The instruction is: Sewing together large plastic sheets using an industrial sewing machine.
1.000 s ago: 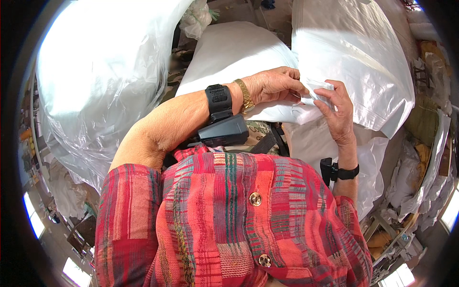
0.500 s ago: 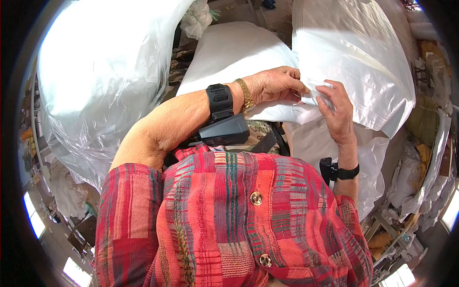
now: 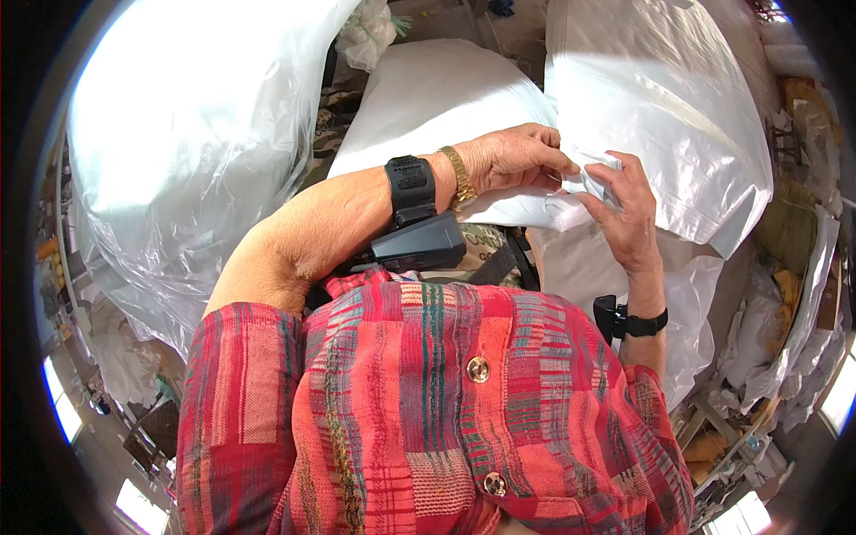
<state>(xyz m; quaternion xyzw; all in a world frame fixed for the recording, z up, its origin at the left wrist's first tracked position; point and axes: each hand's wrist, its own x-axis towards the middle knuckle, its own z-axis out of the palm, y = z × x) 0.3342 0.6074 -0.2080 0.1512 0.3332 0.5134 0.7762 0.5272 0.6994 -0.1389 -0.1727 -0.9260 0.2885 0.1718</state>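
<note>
My left hand (image 3: 517,159) reaches across from the left, its thumb and fingertips pinched on the edge of a white plastic bag (image 3: 428,98) lying flat across my lap. A small crumpled fold of the white plastic stands up between my two hands. Beside that fold my right hand (image 3: 628,214) has its thumb and forefinger spread apart. Its fingertips are at the plastic, but whether they touch it I cannot tell. Farther right, a second stack of glossy white plastic bags (image 3: 660,134) reaches down close to my right hand.
A large bulging clear plastic bag (image 3: 196,134) full of white material fills the left. A knotted clump of clear plastic (image 3: 366,36) lies at the far side. Loose clear plastic (image 3: 682,308) hangs by my right forearm. Shelving with plastic scraps (image 3: 758,348) stands along the right.
My right hand's thumb and forefinger have shifted slightly to the left and down beside the fold. My left hand stays pinched in the same place.
</note>
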